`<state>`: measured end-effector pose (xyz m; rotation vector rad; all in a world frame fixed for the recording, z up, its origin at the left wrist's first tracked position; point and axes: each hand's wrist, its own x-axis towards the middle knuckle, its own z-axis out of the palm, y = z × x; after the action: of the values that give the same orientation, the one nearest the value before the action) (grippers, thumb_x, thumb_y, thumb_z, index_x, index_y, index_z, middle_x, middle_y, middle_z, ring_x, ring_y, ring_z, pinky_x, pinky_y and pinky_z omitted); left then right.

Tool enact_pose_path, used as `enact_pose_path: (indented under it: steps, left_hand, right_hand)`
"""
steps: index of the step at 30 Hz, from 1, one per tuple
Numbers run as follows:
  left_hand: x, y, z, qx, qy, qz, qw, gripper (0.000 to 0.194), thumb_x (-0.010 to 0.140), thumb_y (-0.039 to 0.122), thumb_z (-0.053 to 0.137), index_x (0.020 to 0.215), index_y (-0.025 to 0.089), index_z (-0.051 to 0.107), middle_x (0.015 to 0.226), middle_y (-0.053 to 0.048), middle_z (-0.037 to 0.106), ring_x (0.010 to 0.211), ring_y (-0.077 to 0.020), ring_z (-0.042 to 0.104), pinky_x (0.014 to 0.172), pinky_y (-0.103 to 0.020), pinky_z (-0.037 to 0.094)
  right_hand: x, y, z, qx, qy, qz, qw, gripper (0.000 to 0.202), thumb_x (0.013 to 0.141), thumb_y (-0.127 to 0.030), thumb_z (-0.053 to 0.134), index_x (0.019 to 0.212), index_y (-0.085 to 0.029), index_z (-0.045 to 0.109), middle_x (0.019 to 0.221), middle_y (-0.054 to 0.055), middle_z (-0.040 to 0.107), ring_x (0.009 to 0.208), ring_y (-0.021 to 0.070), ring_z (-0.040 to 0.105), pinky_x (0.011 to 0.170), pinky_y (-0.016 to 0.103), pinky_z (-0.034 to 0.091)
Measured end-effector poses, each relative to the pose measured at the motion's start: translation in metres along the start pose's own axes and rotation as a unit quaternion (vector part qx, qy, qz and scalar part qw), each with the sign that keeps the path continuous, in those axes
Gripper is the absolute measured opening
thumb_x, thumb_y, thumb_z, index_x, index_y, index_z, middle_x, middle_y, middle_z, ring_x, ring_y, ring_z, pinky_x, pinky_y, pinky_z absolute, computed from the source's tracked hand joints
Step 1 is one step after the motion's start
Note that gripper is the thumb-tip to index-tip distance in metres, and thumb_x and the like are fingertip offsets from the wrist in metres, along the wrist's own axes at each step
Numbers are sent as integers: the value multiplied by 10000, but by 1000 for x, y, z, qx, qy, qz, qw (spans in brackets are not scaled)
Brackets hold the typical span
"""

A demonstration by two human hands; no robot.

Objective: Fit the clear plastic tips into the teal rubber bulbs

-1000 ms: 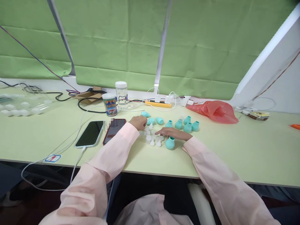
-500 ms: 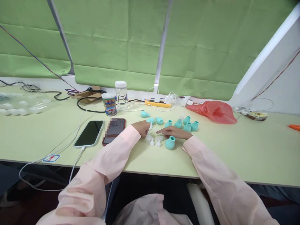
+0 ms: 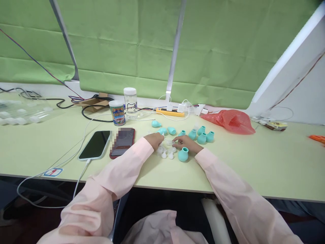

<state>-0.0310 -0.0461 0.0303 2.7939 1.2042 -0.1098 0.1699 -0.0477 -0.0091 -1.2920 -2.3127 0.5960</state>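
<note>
Fingers curled, my left hand (image 3: pixel 154 140) is closed over the left edge of a group of small white and clear plastic pieces. A white tip (image 3: pixel 163 135) shows at its fingertips; the rest of that piece is hidden. My right hand (image 3: pixel 188 143) comes in from the other side, index finger and thumb apart. Its fingertips are at the right end of a clear plastic piece (image 3: pixel 169 143). Nearer me lie white teardrop-shaped pieces (image 3: pixel 164 155). One turquoise bulb (image 3: pixel 183 155) stands upright, its round mouth up, just below my right hand.
Several turquoise bulbs (image 3: pixel 202 138) stand behind my right hand; others (image 3: pixel 156 124) lie on their sides. Two phones (image 3: pixel 94 145) are at the left, one with a charging cable. Behind are a printed cup (image 3: pixel 118 113), a jar (image 3: pixel 130 103), a yellow power strip (image 3: pixel 170 113) and a red plastic bag (image 3: pixel 232 122).
My right index finger, stretched out before, has bent, and its thumb now shows apart below it at the clear piece. My left hand stays nearly in place, still curled.
</note>
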Motion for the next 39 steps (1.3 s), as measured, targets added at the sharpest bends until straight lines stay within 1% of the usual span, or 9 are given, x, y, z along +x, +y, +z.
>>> enact_pose_path:
  steps: [3,6,9,11,17,22,27,34,39]
  left_hand:
    - [1,-4,-3,-13,41,37,998,166,491,3,482,547,133,569,631,-62,576,637,-178,544,537,-235,405]
    - [3,-6,-10,-78,139,55,986,171,537,27,474,607,131,591,599,-37,581,621,-142,544,568,-215,417]
    - [7,-3,-12,-201,261,31,944,181,598,95,493,733,112,612,639,-35,611,594,-104,551,579,-191,437]
    - [11,0,-7,-265,303,14,915,170,614,141,516,739,97,623,658,-46,627,589,-99,559,576,-186,448]
    - [21,8,11,-343,299,1,890,151,596,183,572,702,109,652,667,-36,649,614,-114,577,575,-191,462]
    - [20,11,11,-346,299,16,889,158,609,165,564,727,119,658,695,-39,656,645,-123,585,593,-194,464]
    - [19,13,10,-374,302,13,877,178,610,183,578,758,120,652,735,-42,657,674,-132,592,605,-204,475]
    - [17,13,9,-319,281,30,905,153,616,151,551,722,134,661,698,-21,658,638,-116,583,604,-192,469]
    - [17,15,10,-323,293,30,899,163,629,203,546,708,114,658,679,-32,655,591,-105,576,593,-192,476]
  right_hand:
    - [0,-1,-1,-10,54,-5,998,290,605,-377,581,754,-132,620,487,-23,472,466,84,419,481,223,339]
    - [-3,-8,-4,16,118,-3,993,279,580,-354,602,752,-135,619,578,14,565,491,97,470,508,236,392]
    - [-6,-14,-7,50,164,-16,985,276,561,-331,620,763,-143,628,693,48,616,529,117,519,526,249,433]
    - [-7,-16,-7,68,178,-26,981,269,564,-316,621,770,-144,635,717,59,625,553,130,543,532,254,451]
    - [-8,-16,-5,82,177,-47,980,285,552,-312,628,778,-140,647,637,54,631,549,147,566,525,271,481]
    - [-8,-15,-5,93,173,-55,979,274,548,-297,632,769,-136,646,674,61,639,553,149,574,529,276,492]
    - [-8,-14,-5,96,161,-64,980,252,548,-281,634,758,-142,646,665,56,637,550,148,574,540,281,494]
    - [-8,-13,-5,110,141,-60,982,277,540,-299,641,777,-153,645,656,45,635,561,153,579,564,289,498]
    - [-8,-14,-6,104,145,-60,982,297,547,-301,640,792,-133,645,651,54,632,562,158,578,561,290,496]
